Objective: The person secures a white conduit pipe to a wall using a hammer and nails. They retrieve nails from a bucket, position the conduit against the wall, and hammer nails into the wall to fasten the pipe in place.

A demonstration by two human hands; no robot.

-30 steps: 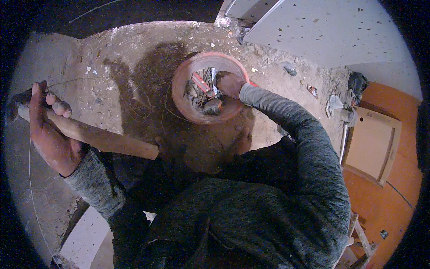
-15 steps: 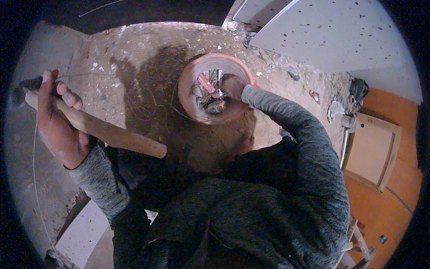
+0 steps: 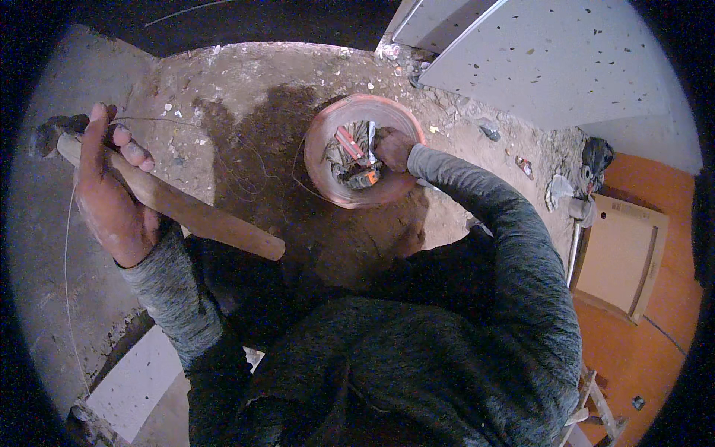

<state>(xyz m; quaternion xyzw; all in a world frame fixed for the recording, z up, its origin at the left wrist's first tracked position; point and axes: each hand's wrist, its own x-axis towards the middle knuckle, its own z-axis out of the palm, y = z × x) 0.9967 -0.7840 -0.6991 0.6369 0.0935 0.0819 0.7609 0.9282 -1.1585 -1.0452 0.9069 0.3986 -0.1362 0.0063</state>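
My left hand (image 3: 112, 194) grips a hammer by its wooden handle (image 3: 201, 216), close under the dark head (image 3: 48, 132), which points to the far left. A thin wire (image 3: 71, 246) runs by that hand. My right hand (image 3: 393, 147) reaches into a round orange bowl (image 3: 322, 156) on the dusty floor. The bowl holds several small tools, among them red-handled pieces (image 3: 347, 143) and a metal blade. The fingers are down among the tools; whether they hold one is hidden.
Rubble and chips lie on the dirty concrete floor (image 3: 246, 89). A pale speckled panel (image 3: 551, 59) stands at the upper right. A brown wooden board (image 3: 622, 257) lies on an orange surface at right. A white block (image 3: 141, 380) sits at lower left.
My left hand with the hammer has lifted and shifted slightly right. The right hand stays in the bowl, which sits a little further right in view.
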